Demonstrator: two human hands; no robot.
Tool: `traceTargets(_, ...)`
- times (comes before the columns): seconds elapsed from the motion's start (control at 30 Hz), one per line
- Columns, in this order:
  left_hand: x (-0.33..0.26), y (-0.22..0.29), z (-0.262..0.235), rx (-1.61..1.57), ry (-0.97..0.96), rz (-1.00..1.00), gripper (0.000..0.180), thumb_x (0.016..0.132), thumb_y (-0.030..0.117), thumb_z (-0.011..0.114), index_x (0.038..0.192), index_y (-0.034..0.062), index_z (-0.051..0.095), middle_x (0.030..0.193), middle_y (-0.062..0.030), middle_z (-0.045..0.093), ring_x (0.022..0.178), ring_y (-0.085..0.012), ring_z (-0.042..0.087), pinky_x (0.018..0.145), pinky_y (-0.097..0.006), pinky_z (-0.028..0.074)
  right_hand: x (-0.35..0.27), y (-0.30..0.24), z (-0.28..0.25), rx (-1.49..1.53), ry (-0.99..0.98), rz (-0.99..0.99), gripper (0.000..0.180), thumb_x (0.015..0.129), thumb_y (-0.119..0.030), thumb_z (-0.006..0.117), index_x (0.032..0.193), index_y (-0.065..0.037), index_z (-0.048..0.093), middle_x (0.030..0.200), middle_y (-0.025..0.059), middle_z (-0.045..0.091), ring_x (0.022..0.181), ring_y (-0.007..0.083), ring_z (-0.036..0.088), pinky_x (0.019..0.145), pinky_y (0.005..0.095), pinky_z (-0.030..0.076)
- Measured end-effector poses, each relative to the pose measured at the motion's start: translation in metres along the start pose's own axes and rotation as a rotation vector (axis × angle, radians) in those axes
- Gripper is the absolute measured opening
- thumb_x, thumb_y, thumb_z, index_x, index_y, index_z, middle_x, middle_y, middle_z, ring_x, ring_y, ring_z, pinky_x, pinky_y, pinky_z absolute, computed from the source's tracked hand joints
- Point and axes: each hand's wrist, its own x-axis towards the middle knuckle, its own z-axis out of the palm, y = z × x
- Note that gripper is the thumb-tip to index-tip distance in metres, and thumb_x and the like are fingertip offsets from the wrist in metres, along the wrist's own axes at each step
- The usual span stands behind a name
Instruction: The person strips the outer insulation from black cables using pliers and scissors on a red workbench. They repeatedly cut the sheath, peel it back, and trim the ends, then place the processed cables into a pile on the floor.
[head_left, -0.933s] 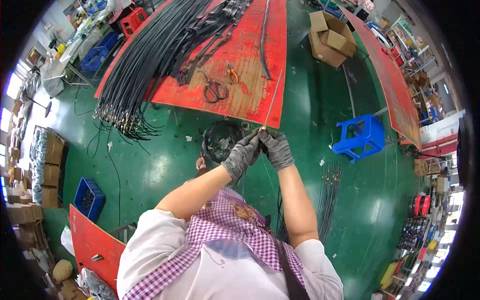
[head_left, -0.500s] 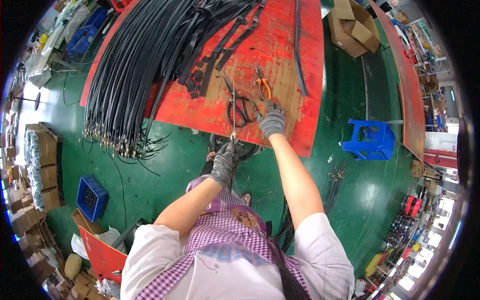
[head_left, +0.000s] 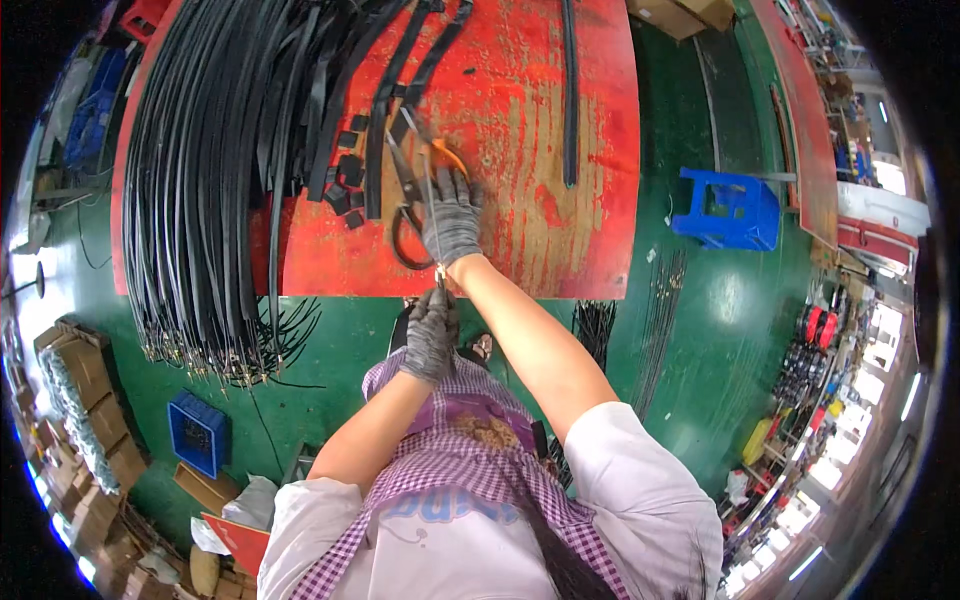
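Head view, orange-handled pliers (head_left: 449, 154), black-handled scissors (head_left: 403, 172)

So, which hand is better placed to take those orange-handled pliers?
The right hand, it seems: it reaches over the table, right by the orange-handled pliers, while the left hand sits farther back, holding a thin rod.

The table (head_left: 545, 225) has rough, worn red paint over wood-like brown; the scissors (head_left: 400, 168) show metal blades, the gloves (head_left: 430, 345) knitted cloth, the stool (head_left: 735, 215) smooth plastic, the floor (head_left: 725, 350) gloss.
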Motion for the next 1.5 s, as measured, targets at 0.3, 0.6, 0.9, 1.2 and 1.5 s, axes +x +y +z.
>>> traceTargets(0.3, 0.03, -0.008, 0.03, -0.033, -0.203, -0.017, 0.018, 0.083, 0.028, 0.041, 0.074, 0.013, 0.045, 0.049, 0.0049, 0.032, 0.037, -0.0054, 0.028, 0.033, -0.019, 0.023, -0.051, 0.176, -0.028, 0.456, 0.233, 0.731, 0.028, 0.076, -0.028, 0.047, 0.082, -0.003, 0.056, 0.077, 0.0143, 0.057, 0.074, 0.0274, 0.054, 0.066, 0.0346, 0.041)
traceTargets(0.6, 0.035, -0.021, 0.034, 0.013, -0.17, -0.092, 0.018, 0.084, 0.026, 0.04, 0.075, 0.0119, 0.045, 0.049, 0.0046, 0.033, 0.037, -0.0052, 0.029, 0.033, -0.019, 0.023, -0.045, 0.199, -0.054, 1.076, -0.241, 0.942, 0.025, 0.065, -0.016, 0.063, 0.082, 0.002, 0.058, 0.067, 0.0088, 0.058, 0.049, 0.0134, 0.054, 0.043, 0.0253, 0.044)
traceTargets(0.9, 0.032, -0.035, 0.043, 0.114, -0.16, -0.128, 0.018, 0.081, 0.03, 0.044, 0.074, 0.0127, 0.044, 0.049, 0.004, 0.036, 0.036, -0.0058, 0.031, 0.032, -0.019, 0.023, -0.082, 0.209, -0.053, 1.491, -0.127, 0.79, 0.02, 0.067, -0.015, 0.061, 0.076, 0.001, 0.055, 0.067, 0.0054, 0.053, 0.059, 0.0163, 0.053, 0.052, 0.0269, 0.044)
traceTargets(1.2, 0.025, -0.046, 0.044, 0.263, -0.21, -0.031, 0.017, 0.082, 0.025, 0.04, 0.079, 0.0096, 0.047, 0.049, 0.0024, 0.041, 0.034, -0.0044, 0.029, 0.032, -0.019, 0.023, -0.184, 0.111, -0.158, 0.39, -0.238, -0.38, 0.03, 0.061, -0.015, 0.056, 0.089, -0.006, 0.053, 0.083, 0.0104, 0.05, 0.082, 0.0264, 0.049, 0.078, 0.0375, 0.037)
traceTargets(1.5, 0.031, -0.068, 0.088, 0.107, -0.328, -0.213, 0.017, 0.083, 0.028, 0.041, 0.079, 0.0124, 0.045, 0.054, 0.0034, 0.043, 0.037, -0.004, 0.028, 0.034, -0.018, 0.023, -0.189, 0.114, -0.178, 0.623, -0.54, -0.388, 0.039, 0.065, -0.02, 0.055, 0.104, -0.016, 0.051, 0.089, 0.0029, 0.057, 0.077, 0.0176, 0.054, 0.066, 0.0323, 0.043)
